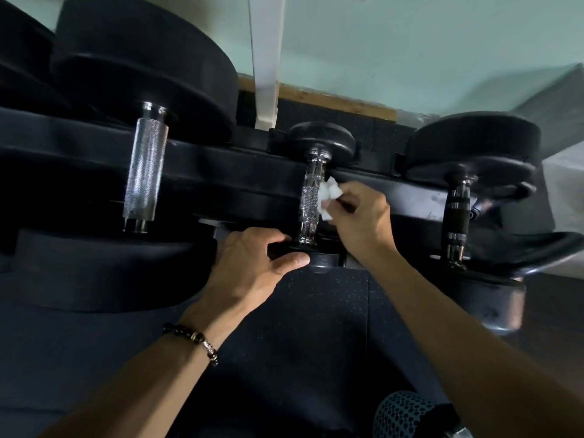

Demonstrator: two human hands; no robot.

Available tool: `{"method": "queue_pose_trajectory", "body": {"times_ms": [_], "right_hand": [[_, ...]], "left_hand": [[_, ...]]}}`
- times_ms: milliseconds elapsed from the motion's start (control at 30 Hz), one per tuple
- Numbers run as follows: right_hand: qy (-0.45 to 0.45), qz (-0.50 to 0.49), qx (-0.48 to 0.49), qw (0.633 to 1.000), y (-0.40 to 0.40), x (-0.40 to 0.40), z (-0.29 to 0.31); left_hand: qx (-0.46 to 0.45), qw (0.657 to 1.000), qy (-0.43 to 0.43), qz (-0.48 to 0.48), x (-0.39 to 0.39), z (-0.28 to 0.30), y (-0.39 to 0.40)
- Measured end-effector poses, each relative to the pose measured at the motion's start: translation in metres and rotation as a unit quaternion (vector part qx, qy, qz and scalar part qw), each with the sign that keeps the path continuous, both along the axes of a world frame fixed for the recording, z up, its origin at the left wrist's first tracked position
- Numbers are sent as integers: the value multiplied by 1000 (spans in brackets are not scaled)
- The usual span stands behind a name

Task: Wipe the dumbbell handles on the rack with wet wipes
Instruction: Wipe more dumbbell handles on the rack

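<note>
Nearest: left forearm with a bead bracelet, dark speckled floor mat below. Left hand grips the near head of the small middle dumbbell, thumb on its front edge, fingers curled round the far side. Right hand pinches a crumpled wet wipe between fingertips and thumb, wipe touching the right side of the knurled chrome handle, roughly mid-length. Handle runs near-to-far between the two hands: left at its near end, right just beside its shaft. Advice for this step, my read: wrap the wipe further round the shaft, it looks like only a corner is in contact; run it the full length end to end; use the left hand to roll the dumbbell so the underside and left face get covered; work the knurling, it likely traps grime. Keep the head braced so the dumbbell doesn't shift on the rack rail. Further out: large dumbbell's handle to the left, dark-banded handle to the right, both untouched by hands. Can't tell if they're clean. Pale green wall behind.
</note>
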State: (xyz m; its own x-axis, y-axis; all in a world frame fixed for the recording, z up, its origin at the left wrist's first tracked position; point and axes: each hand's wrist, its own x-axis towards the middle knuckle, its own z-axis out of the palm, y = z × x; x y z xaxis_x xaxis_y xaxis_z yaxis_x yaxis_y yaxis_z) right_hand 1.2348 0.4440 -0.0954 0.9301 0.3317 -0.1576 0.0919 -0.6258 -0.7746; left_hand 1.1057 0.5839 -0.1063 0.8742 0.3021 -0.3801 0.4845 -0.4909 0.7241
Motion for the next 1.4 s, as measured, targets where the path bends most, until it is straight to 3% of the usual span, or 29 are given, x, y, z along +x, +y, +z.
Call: {"method": "queue_pose_trajectory", "body": {"times_ms": [100, 233, 433, 600, 733, 833, 967, 1100, 1267, 1400], "right_hand": [[7, -42, 11, 999, 6, -9, 3], [15, 61, -60, 996, -8, -34, 7], [-203, 53, -57, 976, 19, 3, 1], [-216, -27, -65, 974, 15, 8, -6], [-232, 70, -50, 969, 10, -23, -5], [-263, 77, -73, 959, 21, -2, 0], [-183, -45, -93, 978, 24, 16, -1], [-169, -19, -42, 985, 22, -7, 0], [-29, -133, -41, 990, 36, 28, -7], [75, -32, -55, 995, 1, -4, -9]], "left_hand": [[4, 1000, -8, 0, 0, -3, 0], [8, 1000, -7, -8, 2, -1, 1], [20, 1000, -10, -14, 3, 5, 0], [21, 1000, -11, -15, 1, -5, 1], [22, 1000, 3, -13, 3, -8, 2], [30, 999, -4, -20, 3, -6, 2], [17, 1000, -21, -11, 1, -7, 2], [22, 999, -19, -12, 2, -7, 2], [45, 998, -32, -32, 3, -2, 2], [20, 1000, -16, -14, 1, -8, 2]]}}
